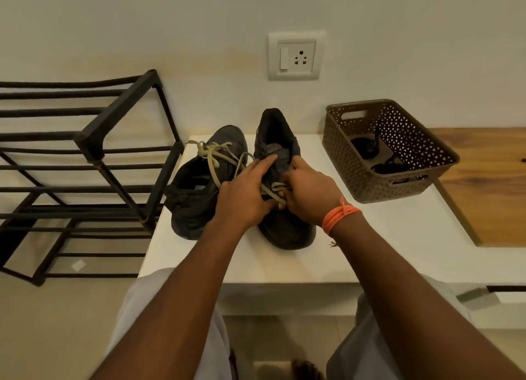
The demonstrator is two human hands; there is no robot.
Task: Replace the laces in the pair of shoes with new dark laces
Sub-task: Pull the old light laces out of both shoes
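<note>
Two dark shoes stand side by side on the white table (370, 237). The left shoe (196, 191) carries a loose beige lace (216, 157) piled over its opening. On the right shoe (281, 228) my left hand (244, 191) lies across the tongue, fingers stretched out. My right hand (307, 194), with an orange thread band at the wrist, pinches a beige lace (274, 190) at the right shoe's eyelets. Dark laces (370, 149) lie inside the brown basket (427, 180).
A black metal shoe rack (94, 152) stands close to the table's left edge. The brown perforated basket sits at the table's back right, beside a wooden surface (489, 186). A wall socket (296, 56) is above the shoes.
</note>
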